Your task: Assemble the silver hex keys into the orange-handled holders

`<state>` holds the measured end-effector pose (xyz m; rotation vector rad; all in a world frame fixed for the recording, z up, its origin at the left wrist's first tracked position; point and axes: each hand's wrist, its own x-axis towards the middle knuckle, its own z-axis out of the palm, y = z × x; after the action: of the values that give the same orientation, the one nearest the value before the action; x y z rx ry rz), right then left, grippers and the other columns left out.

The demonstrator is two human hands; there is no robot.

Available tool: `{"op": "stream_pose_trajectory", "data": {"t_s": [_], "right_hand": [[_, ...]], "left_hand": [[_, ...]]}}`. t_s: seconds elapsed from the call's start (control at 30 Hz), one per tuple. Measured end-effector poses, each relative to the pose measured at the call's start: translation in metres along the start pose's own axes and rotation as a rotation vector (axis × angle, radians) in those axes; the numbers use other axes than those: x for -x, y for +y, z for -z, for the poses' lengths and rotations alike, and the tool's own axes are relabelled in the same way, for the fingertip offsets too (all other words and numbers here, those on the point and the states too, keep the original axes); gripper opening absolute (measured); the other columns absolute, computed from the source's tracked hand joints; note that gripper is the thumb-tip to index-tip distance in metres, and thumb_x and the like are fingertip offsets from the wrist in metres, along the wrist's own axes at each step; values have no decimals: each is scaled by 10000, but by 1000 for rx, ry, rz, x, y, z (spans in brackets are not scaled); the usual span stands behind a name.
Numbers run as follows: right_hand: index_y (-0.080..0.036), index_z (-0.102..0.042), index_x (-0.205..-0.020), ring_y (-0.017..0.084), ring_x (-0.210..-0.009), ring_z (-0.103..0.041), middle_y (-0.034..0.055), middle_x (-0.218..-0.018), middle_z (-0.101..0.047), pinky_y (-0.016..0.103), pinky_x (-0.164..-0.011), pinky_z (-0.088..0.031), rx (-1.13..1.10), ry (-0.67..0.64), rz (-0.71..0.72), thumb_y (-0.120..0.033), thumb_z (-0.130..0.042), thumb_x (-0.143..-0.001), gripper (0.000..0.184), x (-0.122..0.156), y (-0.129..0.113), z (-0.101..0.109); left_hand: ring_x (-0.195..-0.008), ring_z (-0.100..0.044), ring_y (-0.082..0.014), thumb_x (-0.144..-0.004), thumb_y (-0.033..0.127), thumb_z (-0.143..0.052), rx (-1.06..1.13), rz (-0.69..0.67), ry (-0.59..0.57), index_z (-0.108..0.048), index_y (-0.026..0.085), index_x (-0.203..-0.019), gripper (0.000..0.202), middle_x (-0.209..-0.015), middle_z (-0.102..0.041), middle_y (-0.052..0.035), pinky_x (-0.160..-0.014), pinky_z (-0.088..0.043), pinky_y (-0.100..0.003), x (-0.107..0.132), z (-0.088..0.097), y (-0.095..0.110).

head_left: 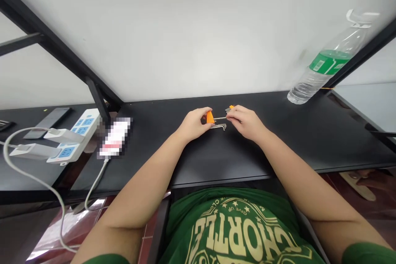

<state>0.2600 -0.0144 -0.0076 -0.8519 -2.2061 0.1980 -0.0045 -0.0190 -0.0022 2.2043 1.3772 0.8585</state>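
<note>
My left hand (pixel 193 123) is closed on an orange holder (pixel 210 117) over the black table (pixel 278 144). My right hand (pixel 244 121) pinches a thin metal hex key (pixel 220 118) that runs between the two hands. A second orange piece with metal key ends (pixel 229 109) shows just above my right fingers. A few more loose hex keys (pixel 218 126) lie on the table under the hands.
A clear water bottle with a green label (pixel 328 66) stands at the back right. A white power strip with plugs and cables (pixel 66 140) lies at the left, beside a blurred phone (pixel 115 138). A black frame post (pixel 99 99) rises behind them.
</note>
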Motion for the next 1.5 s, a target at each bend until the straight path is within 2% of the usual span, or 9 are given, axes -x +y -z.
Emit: {"op": "stream_pose_trajectory", "data": {"t_s": [0.3, 0.5, 0.63, 0.87, 0.97, 1.13, 1.2, 1.3, 1.5], "right_hand": [[-232, -755, -1043, 233, -942, -676, 109, -1069, -721, 374, -823, -571, 68, -72, 89, -167, -487, -1062, 277, 2, -1, -1], [-256, -754, -1038, 242, -975, -688, 102, -1065, -731, 420, -902, -581, -54, -78, 27, -237, -462, -1091, 298, -1, -8, 8], [-259, -752, -1034, 248, -948, -690, 100, -1043, -740, 435, -895, -583, -106, -66, -9, -263, -486, -1087, 272, -2, -7, 12], [-236, -717, -1029, 239, -990, -692, 101, -1066, -743, 413, -901, -568, -152, -110, 71, -201, -494, -1060, 228, -3, -14, -1], [-222, -661, -1073, 227, -921, -666, 92, -1046, -723, 405, -866, -553, -234, -135, 12, -147, -513, -1000, 181, -4, -23, -12], [-221, -569, -1077, 197, -833, -634, 60, -1011, -668, 359, -784, -544, -420, -144, -205, -100, -505, -903, 221, -5, -22, -26], [-219, -588, -1035, 198, -839, -624, 58, -1002, -654, 358, -796, -536, -341, -144, -225, -107, -523, -903, 184, -4, -16, -27], [-197, -666, -959, 228, -932, -619, 88, -1024, -640, 387, -871, -518, -99, -189, -157, -145, -579, -936, 104, -2, -6, -25], [-151, -774, -1055, 270, -1011, -628, 130, -1078, -673, 421, -919, -473, 204, -397, -85, -185, -622, -994, 167, -1, -12, -26]], "left_hand": [[-1119, -742, -259, -797, 308, -841, -55, -10, -20, -735, 226, -1310, 530, -1276, -777, -63, -1060, -589, -406, 1, 2, -1], [-1114, -746, -264, -793, 354, -870, -21, 16, -16, -747, 237, -1297, 532, -1241, -790, -53, -1048, -593, -410, 1, 5, 2], [-1133, -738, -266, -793, 376, -876, 34, 22, -21, -749, 246, -1289, 528, -1230, -792, -47, -1092, -571, -435, 1, 5, 1], [-1091, -735, -234, -805, 399, -860, 45, -60, -66, -738, 254, -1307, 537, -1235, -773, -49, -1024, -601, -382, 4, 0, 2], [-1067, -729, -226, -818, 365, -836, 30, -93, -70, -735, 256, -1296, 500, -1205, -770, -46, -1013, -602, -370, 4, -1, 6], [-1065, -709, -235, -840, 341, -811, -31, -119, -84, -731, 276, -1281, 452, -1171, -771, -37, -1017, -591, -383, 3, 2, 9], [-1071, -708, -238, -841, 356, -820, -42, -109, -51, -720, 268, -1307, 485, -1190, -761, -52, -1000, -595, -380, 3, 2, 7], [-1082, -710, -236, -861, 351, -811, -53, -91, 11, -699, 251, -1349, 511, -1202, -751, -67, -994, -591, -373, 2, 2, 2], [-1097, -721, -256, -867, 359, -804, -97, -40, 58, -683, 248, -1369, 529, -1198, -763, -66, -1025, -571, -395, 1, 1, -1]]}}
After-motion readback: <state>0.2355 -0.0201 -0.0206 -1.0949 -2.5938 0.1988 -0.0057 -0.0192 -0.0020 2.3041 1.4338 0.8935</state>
